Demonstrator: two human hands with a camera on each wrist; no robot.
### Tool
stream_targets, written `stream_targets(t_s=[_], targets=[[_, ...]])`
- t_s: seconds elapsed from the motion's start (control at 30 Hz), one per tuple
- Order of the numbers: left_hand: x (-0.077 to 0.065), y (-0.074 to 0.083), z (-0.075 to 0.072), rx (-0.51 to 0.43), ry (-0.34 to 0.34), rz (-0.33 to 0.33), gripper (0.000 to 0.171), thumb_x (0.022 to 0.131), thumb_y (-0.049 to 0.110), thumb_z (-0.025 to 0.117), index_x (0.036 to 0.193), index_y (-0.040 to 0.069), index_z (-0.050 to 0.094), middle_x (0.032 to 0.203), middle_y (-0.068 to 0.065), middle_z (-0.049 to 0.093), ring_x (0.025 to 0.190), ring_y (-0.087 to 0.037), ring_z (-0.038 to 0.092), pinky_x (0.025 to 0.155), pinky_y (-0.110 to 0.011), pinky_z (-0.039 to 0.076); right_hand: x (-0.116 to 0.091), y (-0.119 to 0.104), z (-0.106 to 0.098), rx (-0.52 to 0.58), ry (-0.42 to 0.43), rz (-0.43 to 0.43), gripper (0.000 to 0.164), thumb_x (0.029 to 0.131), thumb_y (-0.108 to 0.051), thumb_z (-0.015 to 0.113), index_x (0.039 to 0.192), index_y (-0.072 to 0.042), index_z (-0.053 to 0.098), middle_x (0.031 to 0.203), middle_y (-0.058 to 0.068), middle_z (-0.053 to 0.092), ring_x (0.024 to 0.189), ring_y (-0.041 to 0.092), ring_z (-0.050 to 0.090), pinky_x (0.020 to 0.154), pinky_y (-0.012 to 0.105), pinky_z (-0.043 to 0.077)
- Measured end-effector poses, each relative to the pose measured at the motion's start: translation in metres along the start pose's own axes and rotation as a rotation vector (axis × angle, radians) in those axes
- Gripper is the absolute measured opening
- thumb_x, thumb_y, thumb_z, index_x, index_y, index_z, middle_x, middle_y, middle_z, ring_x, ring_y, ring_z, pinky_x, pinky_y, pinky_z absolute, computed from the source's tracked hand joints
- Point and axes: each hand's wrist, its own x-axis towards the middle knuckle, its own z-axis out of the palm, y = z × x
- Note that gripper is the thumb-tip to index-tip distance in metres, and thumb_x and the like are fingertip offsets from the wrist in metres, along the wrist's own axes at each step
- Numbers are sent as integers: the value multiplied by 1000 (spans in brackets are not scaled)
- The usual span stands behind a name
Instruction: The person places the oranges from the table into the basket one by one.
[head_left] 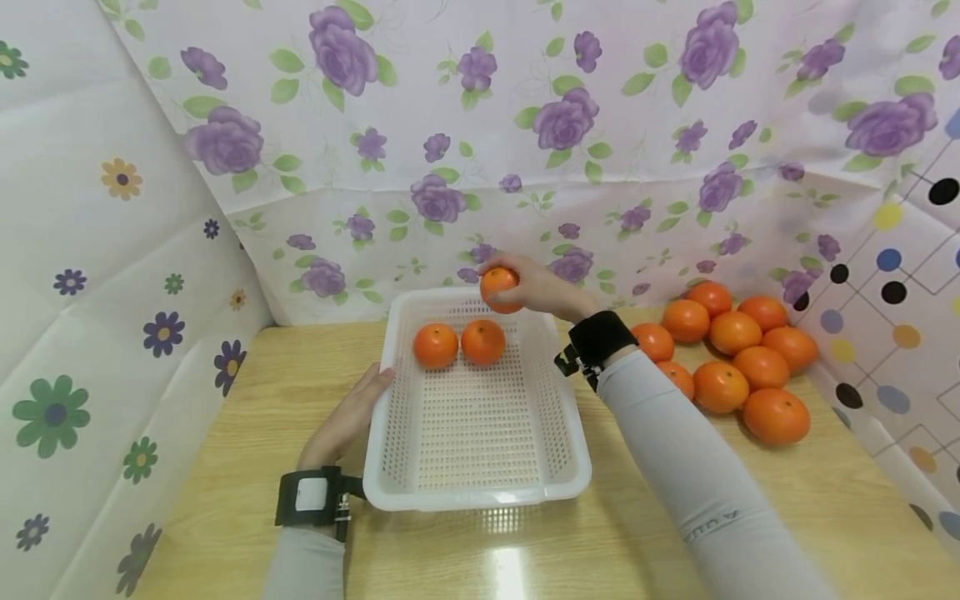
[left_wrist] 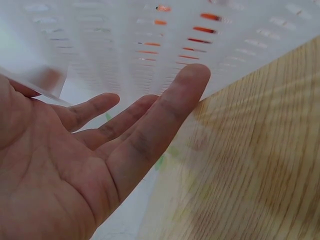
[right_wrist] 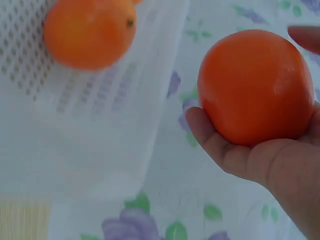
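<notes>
In my right hand is an orange, its thumb and fingers curled round the fruit above the far right rim of a white plastic basket. The right wrist view shows this held orange beside the basket's wall. Two more oranges, a left one and a right one, sit side by side at the basket's far end. My left hand rests against the basket's left side, fingers extended. From the left wrist, the hand lies close along the perforated wall.
To the right of the basket, several oranges lie in a group on the wooden table, partly behind my right sleeve. A flowered cloth hangs behind the table, with patterned sheets at both sides.
</notes>
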Motion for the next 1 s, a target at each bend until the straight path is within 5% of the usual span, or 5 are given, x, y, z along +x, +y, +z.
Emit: stream_targets(t_s=[0.3, 0.53, 0.67, 1.0], targets=[[0, 0, -1, 7, -2, 12, 69, 112, 54, 27, 168, 18, 8, 156, -28, 39, 138, -47, 48, 111, -64, 41, 16, -10, 53, -145, -41, -45, 49, 94, -21, 75, 141, -20, 60, 142, 17, 37, 118, 31, 50, 96, 44, 53], [2, -1, 0, 9, -5, 9, 70, 112, 55, 28, 168, 16, 10, 153, -28, 43, 135, -47, 51, 108, -62, 46, 15, -1, 93, -296, -103, -118, 56, 96, -31, 74, 148, -21, 56, 135, 12, 48, 117, 26, 54, 99, 42, 51], [2, -1, 1, 4, -16, 7, 70, 112, 55, 28, 168, 16, 10, 152, -29, 44, 133, -47, 53, 105, -59, 50, 15, 8, 105, -405, -105, -157, 60, 93, -37, 74, 148, -24, 54, 139, 5, 53, 118, 21, 53, 96, 38, 51], [2, 0, 2, -1, -9, 5, 68, 113, 53, 26, 168, 17, 10, 154, -28, 42, 132, -48, 53, 101, -57, 53, 18, 18, 126, -403, -204, -157, 56, 92, -35, 78, 142, -22, 55, 144, -2, 47, 119, 15, 51, 99, 31, 49]])
